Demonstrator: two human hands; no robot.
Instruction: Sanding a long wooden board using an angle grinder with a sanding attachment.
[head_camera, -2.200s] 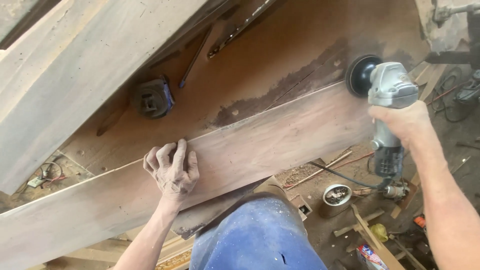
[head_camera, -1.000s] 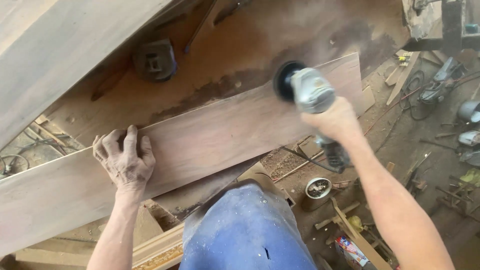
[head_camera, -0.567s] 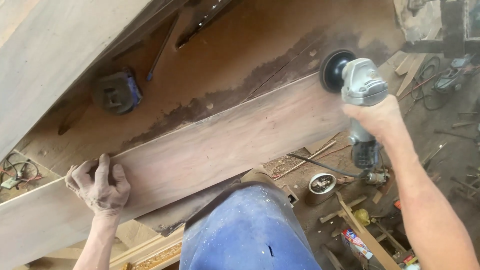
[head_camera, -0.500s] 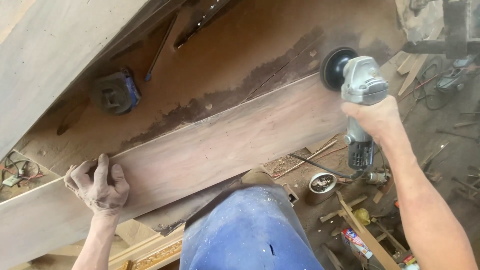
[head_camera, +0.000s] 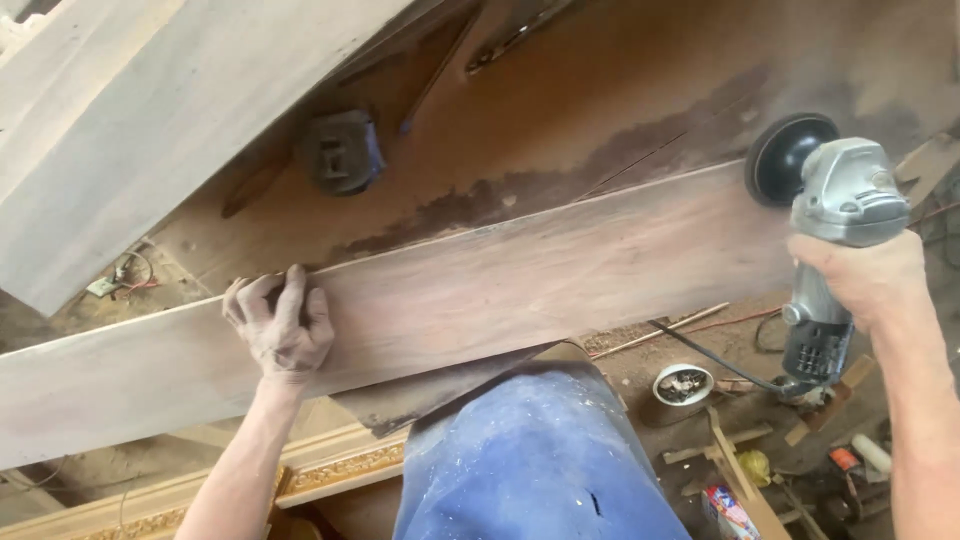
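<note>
A long brown wooden plank (head_camera: 520, 290) runs across the view, sloping up to the right. My left hand (head_camera: 278, 323) lies flat on it left of centre, fingers over its far edge. My right hand (head_camera: 865, 278) grips a grey angle grinder (head_camera: 840, 210) by its body. The grinder's black sanding disc (head_camera: 785, 158) sits at the plank's right end, near the upper edge. Its black cable (head_camera: 720, 360) trails down toward the floor. My blue-trousered leg (head_camera: 540, 460) is below the plank.
A dusty brown board (head_camera: 600, 110) lies behind the plank with a dark power tool (head_camera: 340, 150) resting on it. A pale wide plank (head_camera: 170, 120) crosses the upper left. On the floor at right are a small round tin (head_camera: 683, 384), wood offcuts and scattered items.
The grinder swept left along the plank, then back to the right end. My left hand stays pressed on the plank; the view has shifted so it sits nearer the middle.
</note>
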